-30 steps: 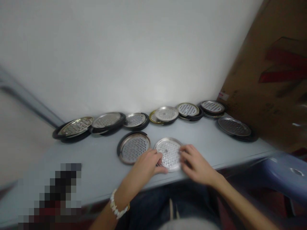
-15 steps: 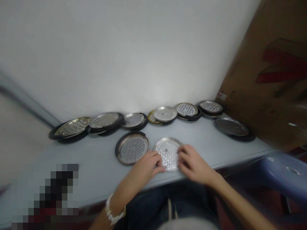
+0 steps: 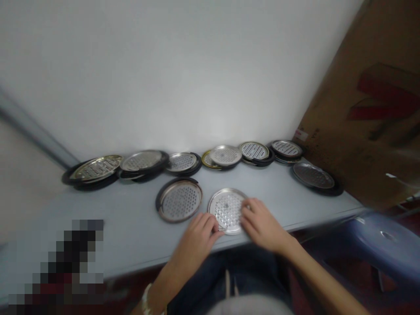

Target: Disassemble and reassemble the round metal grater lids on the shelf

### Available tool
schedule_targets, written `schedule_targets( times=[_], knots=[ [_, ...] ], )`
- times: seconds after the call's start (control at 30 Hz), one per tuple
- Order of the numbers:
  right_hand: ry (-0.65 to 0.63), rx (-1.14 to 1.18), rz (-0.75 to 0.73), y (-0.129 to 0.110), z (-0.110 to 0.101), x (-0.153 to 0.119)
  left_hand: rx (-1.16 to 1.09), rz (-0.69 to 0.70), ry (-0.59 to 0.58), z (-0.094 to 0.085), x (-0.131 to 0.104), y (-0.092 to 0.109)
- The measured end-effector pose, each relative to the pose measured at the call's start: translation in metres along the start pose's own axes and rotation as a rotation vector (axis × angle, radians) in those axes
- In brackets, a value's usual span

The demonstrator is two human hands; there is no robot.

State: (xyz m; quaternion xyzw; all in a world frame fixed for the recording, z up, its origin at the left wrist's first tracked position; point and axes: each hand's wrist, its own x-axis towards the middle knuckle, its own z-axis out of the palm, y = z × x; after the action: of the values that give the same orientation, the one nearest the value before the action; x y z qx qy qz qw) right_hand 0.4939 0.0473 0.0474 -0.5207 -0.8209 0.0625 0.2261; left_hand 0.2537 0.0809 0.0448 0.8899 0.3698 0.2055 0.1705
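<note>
A round silver grater disc (image 3: 229, 210) lies near the front edge of the table. At its lower left rim is my left hand (image 3: 204, 229), thumb and fingers pinched together on the edge. My right hand (image 3: 259, 221) has its curled fingers on the disc's right side. Both hands grip the rim, though the fingertips are slightly blurred. Just left of it, a second perforated disc (image 3: 182, 201) sits in a black ring, touched by neither hand.
Along the wall, grater discs and black rings lie in overlapping stacks, among them a gold-rimmed one (image 3: 98, 168) and a silver one (image 3: 225, 155). Another dark disc (image 3: 313, 176) is at the right. A cardboard box (image 3: 367, 144) and a blue stool (image 3: 387, 236) stand right of the table (image 3: 131, 236).
The view has shifted slightly. My left hand's fingers have drawn closer together at the disc's lower left rim; my right hand stays at its right side.
</note>
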Motion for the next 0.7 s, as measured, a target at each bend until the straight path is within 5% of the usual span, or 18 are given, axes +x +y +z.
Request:
schedule_targets(
  times=[0.7],
  knots=[
    [-0.329, 0.205, -0.009, 0.007, -0.036, 0.011, 0.01, 0.014, 0.02, 0.0, -0.004, -0.003]
  ],
)
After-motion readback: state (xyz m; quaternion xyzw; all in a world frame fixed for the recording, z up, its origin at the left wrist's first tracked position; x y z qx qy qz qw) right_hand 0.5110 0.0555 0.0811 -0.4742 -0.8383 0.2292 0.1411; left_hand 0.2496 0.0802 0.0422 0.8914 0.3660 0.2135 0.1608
